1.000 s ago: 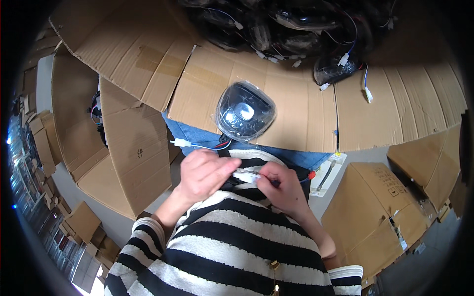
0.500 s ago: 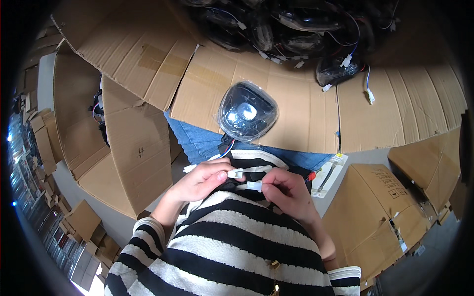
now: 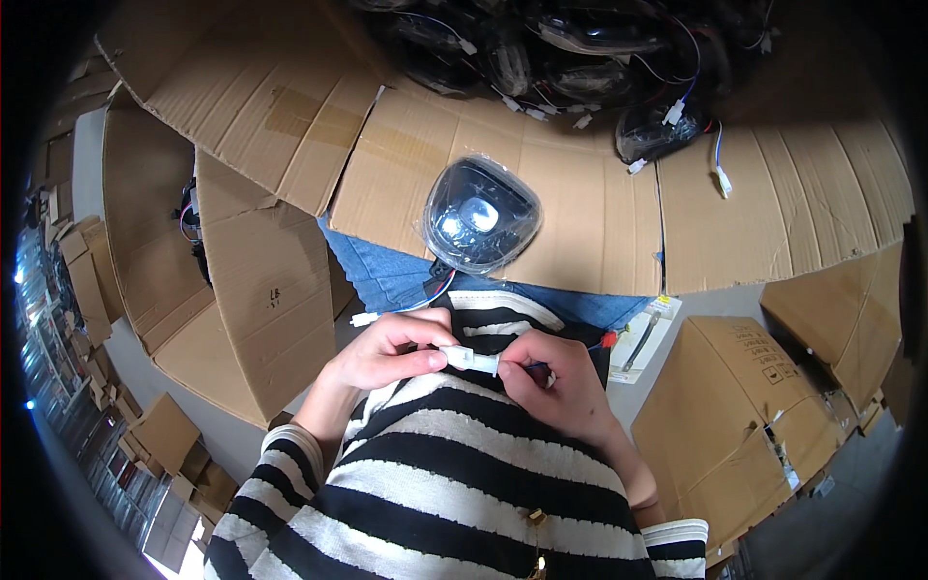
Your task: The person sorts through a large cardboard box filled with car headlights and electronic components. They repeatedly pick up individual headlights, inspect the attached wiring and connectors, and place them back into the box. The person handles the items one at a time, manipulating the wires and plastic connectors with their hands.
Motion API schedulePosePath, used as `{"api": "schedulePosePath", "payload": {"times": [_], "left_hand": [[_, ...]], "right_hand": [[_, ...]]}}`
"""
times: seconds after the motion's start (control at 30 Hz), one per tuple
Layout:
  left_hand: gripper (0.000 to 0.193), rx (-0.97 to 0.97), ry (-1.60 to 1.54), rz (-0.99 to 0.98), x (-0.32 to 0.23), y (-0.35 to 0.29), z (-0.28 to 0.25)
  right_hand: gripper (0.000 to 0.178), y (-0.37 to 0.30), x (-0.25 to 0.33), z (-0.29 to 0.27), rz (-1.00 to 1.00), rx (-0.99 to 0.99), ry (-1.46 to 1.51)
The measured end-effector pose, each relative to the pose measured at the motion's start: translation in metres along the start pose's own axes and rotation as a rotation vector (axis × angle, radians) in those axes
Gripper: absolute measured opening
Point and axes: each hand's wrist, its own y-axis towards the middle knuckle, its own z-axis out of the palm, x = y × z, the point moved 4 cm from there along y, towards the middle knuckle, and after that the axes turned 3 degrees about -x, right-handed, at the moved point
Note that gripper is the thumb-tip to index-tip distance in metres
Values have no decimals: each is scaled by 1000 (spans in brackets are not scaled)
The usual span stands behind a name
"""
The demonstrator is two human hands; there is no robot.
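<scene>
1. White connectors (image 3: 472,360), two pale plastic housings set end to end, lie between both hands, in front of the striped top (image 3: 435,454). How deeply they are seated, I cannot tell.
2. Left hand (image 3: 384,356): thumb and fingertips pinched narrow on the left housing. Right hand (image 3: 553,372): thumb and curled forefinger gripping the far end of the other; its rear is mostly covered from my view.
3. Handling, my judgement from this distance: hold both housings on one axis, match any keyed faces, and work them by their plastic bodies. A slight skew could jam the fit.
4. I would want the fingertips behind the meeting line, so the joint shows, with pressure built evenly from both sides.
5. Materials: housings smooth, boxy, faintly translucent. Beyond them, a rounded, glossy black lamp-like unit (image 3: 483,215) in crinkled clear film rests on ribbed brown cardboard (image 3: 599,222).
6. Thin coloured wires (image 3: 446,282) leave its near edge; a spare white plug (image 3: 364,319) sits just beyond the left hand, near soft blue denim (image 3: 372,266).
</scene>
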Motion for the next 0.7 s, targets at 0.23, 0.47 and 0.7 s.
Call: {"api": "schedulePosePath", "payload": {"times": [0.23, 0.47, 0.7], "left_hand": [[18, 11, 22, -94, -2, 2, -1], [13, 74, 77, -117, 2, 8, 6], [16, -195, 159, -95, 9, -15, -2]], "right_hand": [[8, 1, 4, -3, -45, 4, -25], [10, 2, -2, 2, -204, -177, -290], [3, -1, -13, -24, -90, -157, -145]]}}
